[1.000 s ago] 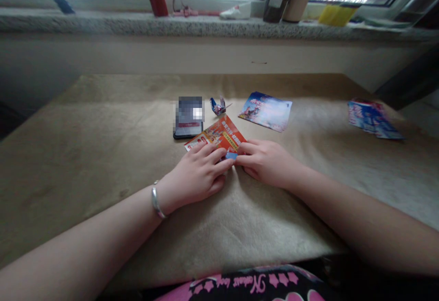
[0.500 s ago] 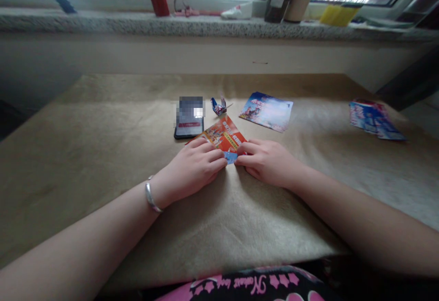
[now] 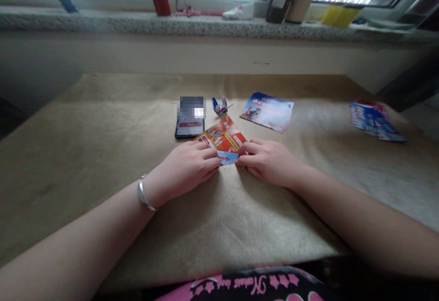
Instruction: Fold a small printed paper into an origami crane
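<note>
A sheet of orange printed paper (image 3: 229, 140) lies on the table before me, with a blue strip folded up along its near edge. My left hand (image 3: 192, 161) presses on its left near part with fingers bent and close together, hiding that corner. At the right near corner, my right hand (image 3: 265, 160) grips the paper between thumb and fingers. Just beyond the sheet's far corner stands a small folded paper crane (image 3: 220, 107) in blue and pink. A phone (image 3: 190, 129), its screen partly blurred out, lies behind my left hand, close to the sheet's left side.
A stack of blue and pink paper sheets (image 3: 267, 112) lies beyond my right hand. More printed papers (image 3: 375, 120) are fanned out at the table's right. Behind the brown table (image 3: 219, 228), the stone windowsill (image 3: 206, 26) carries a red bottle (image 3: 160, 0) and other small items.
My left hand has slid a little to the left along the paper's near edge, showing more of the blue strip. My right hand stays at its corner.
</note>
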Motion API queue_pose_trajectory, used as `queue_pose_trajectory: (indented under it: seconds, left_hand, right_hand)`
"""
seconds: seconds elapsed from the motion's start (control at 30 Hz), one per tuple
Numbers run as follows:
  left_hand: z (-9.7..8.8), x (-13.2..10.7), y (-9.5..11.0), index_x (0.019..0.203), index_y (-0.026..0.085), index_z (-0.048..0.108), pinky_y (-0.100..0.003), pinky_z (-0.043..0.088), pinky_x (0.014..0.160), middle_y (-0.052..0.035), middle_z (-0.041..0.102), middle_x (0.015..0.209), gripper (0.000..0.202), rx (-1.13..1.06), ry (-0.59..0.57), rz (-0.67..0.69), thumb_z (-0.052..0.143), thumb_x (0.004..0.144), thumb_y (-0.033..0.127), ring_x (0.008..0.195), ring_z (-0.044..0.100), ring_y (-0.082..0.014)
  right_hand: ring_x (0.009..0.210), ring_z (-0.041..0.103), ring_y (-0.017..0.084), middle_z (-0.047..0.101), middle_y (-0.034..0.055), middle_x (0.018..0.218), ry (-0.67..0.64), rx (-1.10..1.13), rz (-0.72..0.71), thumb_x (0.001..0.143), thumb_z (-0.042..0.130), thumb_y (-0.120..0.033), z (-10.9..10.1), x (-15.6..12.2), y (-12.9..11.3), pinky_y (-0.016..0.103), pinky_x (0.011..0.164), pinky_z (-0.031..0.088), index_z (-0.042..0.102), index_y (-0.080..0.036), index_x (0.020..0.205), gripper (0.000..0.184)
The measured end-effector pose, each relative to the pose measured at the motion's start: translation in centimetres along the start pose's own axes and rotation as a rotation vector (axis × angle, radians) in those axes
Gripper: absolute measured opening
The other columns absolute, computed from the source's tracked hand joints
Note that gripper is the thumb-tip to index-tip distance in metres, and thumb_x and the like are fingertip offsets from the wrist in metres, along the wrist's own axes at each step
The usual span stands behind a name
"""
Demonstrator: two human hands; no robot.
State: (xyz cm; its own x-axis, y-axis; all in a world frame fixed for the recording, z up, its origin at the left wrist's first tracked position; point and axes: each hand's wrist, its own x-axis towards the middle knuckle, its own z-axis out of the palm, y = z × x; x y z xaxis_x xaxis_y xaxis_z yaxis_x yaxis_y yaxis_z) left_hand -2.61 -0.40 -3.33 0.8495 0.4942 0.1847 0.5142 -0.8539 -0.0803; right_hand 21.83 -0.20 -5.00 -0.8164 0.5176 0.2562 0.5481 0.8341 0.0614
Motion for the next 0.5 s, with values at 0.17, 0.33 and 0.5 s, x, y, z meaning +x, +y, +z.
queue_pose_trajectory:
  seconds: [0.17, 0.33, 0.5]
  left_hand:
    - [-0.28, -0.21, -0.13, 0.086, 0.019, 0.064, -0.029, 0.049, 0.076, -0.0043, 0.066, 0.095, 0.017, -0.007, -0.023, 0.007, 0.048, 0.089, 0.019, 0.088, 0.059, -0.0169]
    - [-0.55, -0.40, -0.14, 0.086, 0.019, 0.064, -0.031, 0.050, 0.078, -0.0040, 0.066, 0.096, 0.016, -0.025, -0.059, -0.009, 0.048, 0.089, 0.018, 0.087, 0.059, -0.0173]
    - [-0.58, -0.57, -0.16, 0.091, 0.019, 0.064, -0.034, 0.048, 0.087, -0.0039, 0.065, 0.102, 0.014, -0.057, -0.043, -0.032, 0.050, 0.088, 0.016, 0.088, 0.060, -0.0169]
  right_hand:
    - [0.081, 0.052, 0.017, 0.063, 0.0064, 0.095, 0.006, 0.023, 0.000, 0.087, 0.049, -0.019, 0.00, -0.11, 0.11, 0.027, 0.065, 0.038, 0.067, -0.022, 0.092, 0.019]
    - [0.082, 0.052, 0.017, 0.064, 0.0061, 0.096, -0.007, 0.016, -0.002, 0.086, 0.050, -0.019, -0.03, -0.22, 0.18, 0.027, 0.066, 0.038, 0.067, -0.023, 0.093, 0.019]
    - [0.084, 0.052, 0.018, 0.063, 0.0058, 0.097, -0.018, 0.020, 0.001, 0.086, 0.050, -0.018, 0.01, -0.26, 0.20, 0.027, 0.066, 0.038, 0.067, -0.023, 0.094, 0.020]
